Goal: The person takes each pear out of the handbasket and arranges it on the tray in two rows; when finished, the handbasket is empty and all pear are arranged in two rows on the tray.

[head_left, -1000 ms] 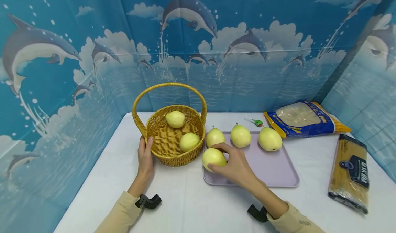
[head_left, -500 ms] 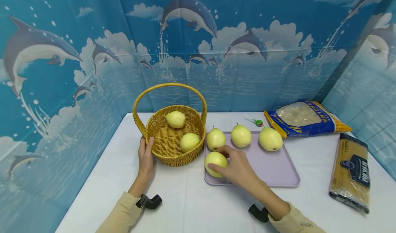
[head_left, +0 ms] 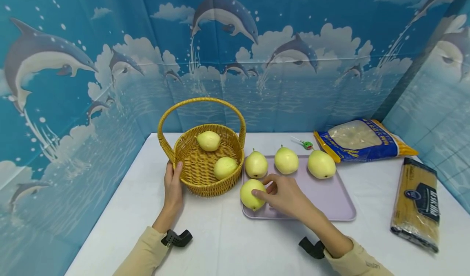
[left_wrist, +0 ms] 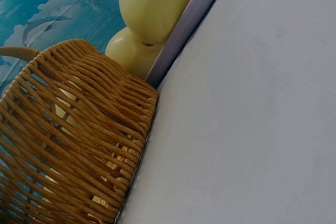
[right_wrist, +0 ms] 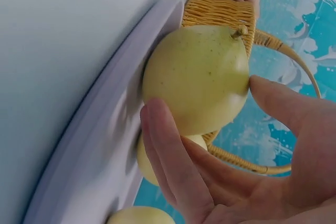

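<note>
My left hand [head_left: 173, 186] holds the near-left side of a golden wicker basket [head_left: 200, 192], its thumb over the rim. Two yellow-green pears, one toward the back [head_left: 208, 141] and one at the right [head_left: 225, 168], lie inside. A pear [head_left: 252, 195] rests at the near-left corner of the lilac tray [head_left: 312, 202], its stem toward me. Beside it is my right hand [head_left: 288, 195], thumb and fingertips right at the pear's surface, fingers fairly straight in the right wrist view. Along the tray's back sit three more pears, the nearest [head_left: 256, 165] by the basket.
A blue-and-yellow food bag [head_left: 361, 141] lies at the back right, with a small green-and-red item [head_left: 307, 145] left of it. A pack of dry noodles [head_left: 415, 204] lies at the right. Dolphin-print curtains [head_left: 235, 84] stand behind the white table.
The right hand brought the pear down onto the tray corner, then loosened and drew slightly right. The pear has turned, stem now toward me. Left hand and basket stay put.
</note>
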Tool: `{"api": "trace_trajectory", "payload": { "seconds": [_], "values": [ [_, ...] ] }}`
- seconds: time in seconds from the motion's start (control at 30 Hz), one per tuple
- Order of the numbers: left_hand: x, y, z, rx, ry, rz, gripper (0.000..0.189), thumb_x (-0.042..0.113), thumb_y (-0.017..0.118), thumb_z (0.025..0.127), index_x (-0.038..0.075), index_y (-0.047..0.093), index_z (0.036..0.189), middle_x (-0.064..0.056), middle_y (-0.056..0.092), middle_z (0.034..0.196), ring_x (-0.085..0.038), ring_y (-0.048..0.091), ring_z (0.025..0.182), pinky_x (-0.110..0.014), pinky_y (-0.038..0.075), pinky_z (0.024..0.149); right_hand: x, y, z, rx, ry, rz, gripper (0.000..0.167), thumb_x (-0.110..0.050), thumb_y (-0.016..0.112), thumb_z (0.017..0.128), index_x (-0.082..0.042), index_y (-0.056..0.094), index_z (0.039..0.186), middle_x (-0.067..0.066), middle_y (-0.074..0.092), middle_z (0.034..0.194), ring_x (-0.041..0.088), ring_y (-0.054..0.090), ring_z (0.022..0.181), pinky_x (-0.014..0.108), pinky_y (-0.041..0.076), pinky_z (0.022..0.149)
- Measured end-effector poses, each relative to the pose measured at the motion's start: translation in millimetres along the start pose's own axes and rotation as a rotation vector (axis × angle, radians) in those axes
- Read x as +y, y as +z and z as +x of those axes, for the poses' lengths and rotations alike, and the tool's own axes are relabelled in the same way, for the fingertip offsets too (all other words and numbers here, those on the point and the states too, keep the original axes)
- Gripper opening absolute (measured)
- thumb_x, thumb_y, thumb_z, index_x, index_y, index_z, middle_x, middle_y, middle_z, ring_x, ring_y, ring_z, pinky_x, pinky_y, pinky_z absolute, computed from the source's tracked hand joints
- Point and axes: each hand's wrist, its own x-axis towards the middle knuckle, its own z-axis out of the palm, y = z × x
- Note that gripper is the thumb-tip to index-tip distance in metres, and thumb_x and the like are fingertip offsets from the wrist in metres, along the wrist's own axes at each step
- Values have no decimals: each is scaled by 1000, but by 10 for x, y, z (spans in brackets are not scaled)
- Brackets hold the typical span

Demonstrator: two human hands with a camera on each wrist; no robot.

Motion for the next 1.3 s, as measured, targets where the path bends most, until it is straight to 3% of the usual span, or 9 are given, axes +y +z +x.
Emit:
{"api": "trace_trajectory", "payload": {
  "seconds": [0.27, 0.67, 0.8, 1.3],
  "values": [
    [-1, -5, 2, -6, -4, -10, 61, 49, 44, 111, 13, 35, 159, -20, 47, 146, -34, 47, 133, -30, 36, 111, 9, -47, 3, -46, -16, -23, 54, -48, 81, 91, -3, 72, 118, 5, 76, 95, 14, 71, 86, 32, 59, 73],
    [21, 18, 14, -13, -1, -16, 61, 49, 44, 111, 13, 35, 159, -20, 46, 147, -33, 47, 136, -37, 34, 116, 110, -47, 72, -135, -137, -28, 71, -49, 83, 89, -5, 64, 141, 9, 75, 120, 22, 71, 104, 46, 59, 92],
    [31, 27, 15, -13, 5, -22, 61, 49, 44, 111, 12, 35, 159, -22, 45, 146, -35, 47, 135, -38, 35, 116, 143, -37, 82, -152, -167, 0, 73, -47, 84, 88, -4, 62, 143, 11, 74, 125, 26, 70, 110, 51, 57, 97],
    [15, 11, -6, -16, -13, -16, 61, 50, 43, 111, 13, 35, 159, -21, 44, 147, -34, 45, 137, -39, 32, 119, 130, -32, 73, -130, -75, 12, 72, -47, 87, 85, -5, 65, 139, 7, 75, 123, 23, 70, 111, 47, 57, 96]
  ]
}}
